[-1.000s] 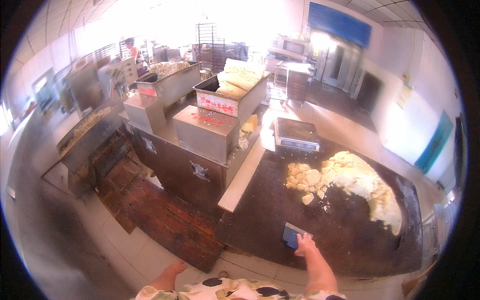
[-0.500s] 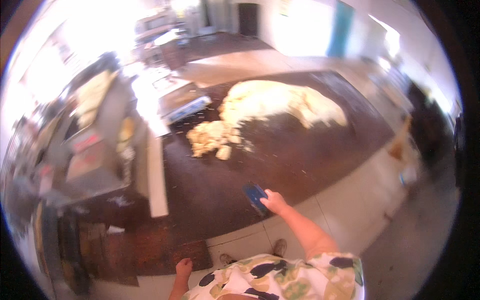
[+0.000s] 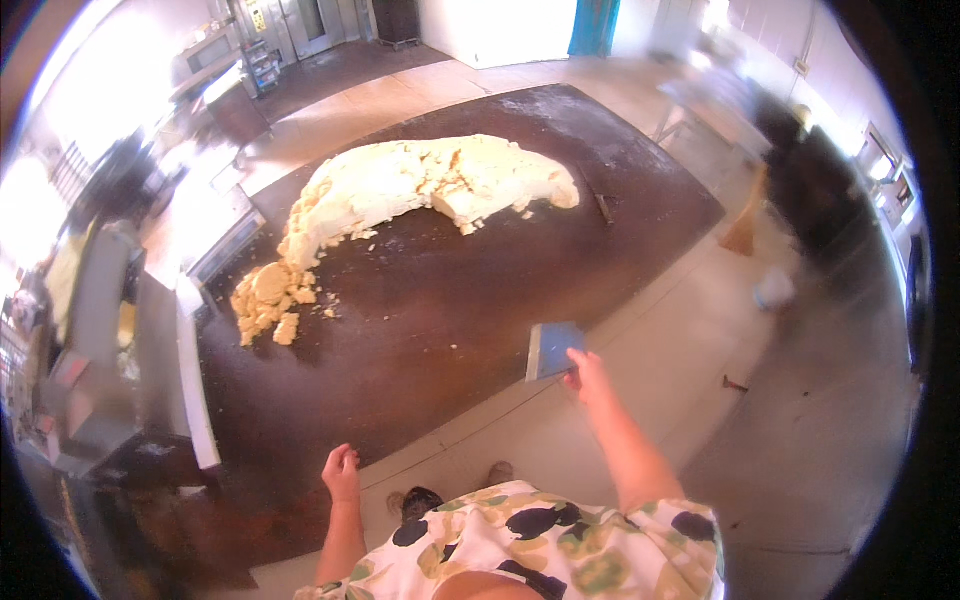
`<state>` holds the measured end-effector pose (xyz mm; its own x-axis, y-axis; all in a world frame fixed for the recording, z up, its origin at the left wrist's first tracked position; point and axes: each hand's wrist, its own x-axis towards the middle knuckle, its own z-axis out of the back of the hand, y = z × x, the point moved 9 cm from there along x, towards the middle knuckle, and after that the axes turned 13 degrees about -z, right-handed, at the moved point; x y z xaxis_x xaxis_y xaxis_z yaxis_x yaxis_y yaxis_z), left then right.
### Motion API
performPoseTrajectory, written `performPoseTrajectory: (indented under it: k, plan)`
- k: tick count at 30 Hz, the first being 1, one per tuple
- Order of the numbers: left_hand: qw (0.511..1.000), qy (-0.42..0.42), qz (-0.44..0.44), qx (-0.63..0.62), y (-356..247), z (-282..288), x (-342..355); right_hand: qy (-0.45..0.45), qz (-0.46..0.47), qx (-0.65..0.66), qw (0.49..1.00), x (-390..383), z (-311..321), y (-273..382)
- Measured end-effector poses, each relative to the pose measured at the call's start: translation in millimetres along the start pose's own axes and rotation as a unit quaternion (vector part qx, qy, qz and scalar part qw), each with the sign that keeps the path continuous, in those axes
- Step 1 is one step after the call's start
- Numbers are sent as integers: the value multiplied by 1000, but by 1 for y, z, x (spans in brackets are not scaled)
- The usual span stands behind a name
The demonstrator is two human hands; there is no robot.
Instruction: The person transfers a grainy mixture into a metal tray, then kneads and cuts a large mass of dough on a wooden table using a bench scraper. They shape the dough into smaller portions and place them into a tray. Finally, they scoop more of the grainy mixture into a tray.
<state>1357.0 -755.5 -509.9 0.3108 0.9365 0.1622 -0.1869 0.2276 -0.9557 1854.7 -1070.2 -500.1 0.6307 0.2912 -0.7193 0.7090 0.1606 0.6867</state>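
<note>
My right hand [image 3: 586, 374] grips a flat blue dough scraper [image 3: 556, 350] with a pale edge, held up over the near right edge of the dark table [image 3: 420, 320]. My left hand [image 3: 342, 474] hangs by the table's near edge, its fingers curled in and nothing visible in them. Across the tabletop lies a long, curved mass of pale yellow dough [image 3: 400, 180], broken into crumbly lumps [image 3: 270, 295] at its left end. Neither hand touches the dough. A thin dark stick-like object [image 3: 602, 205] rests on the table past the dough's right end.
A pale board [image 3: 195, 370] borders the table's left side, with grey box-like containers [image 3: 105, 390] beyond it. To the right, a broom [image 3: 742, 228] stands on the tiled floor, near a blurred whitish object [image 3: 772, 290]. A small tool [image 3: 735, 384] lies on the floor.
My view has swung right, shifting the table and dough left in the picture. The scraper has turned its broad face up and moved right. My left hand has come forward to the table edge.
</note>
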Motion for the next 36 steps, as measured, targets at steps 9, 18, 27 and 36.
performPoseTrajectory:
  k: [9,18,27,36]
  plan:
    - [950,129,-201,203,-81,-174,37,-61,-6,170,983,102,90,99]
    - [950,106,-202,212,-81,-275,116,-85,-43,222,970,208,152,186]
    - [944,98,-170,264,-117,-363,152,-167,101,226,955,345,204,326]
    - [967,21,-47,251,-101,-437,104,-329,292,-79,895,427,223,416]
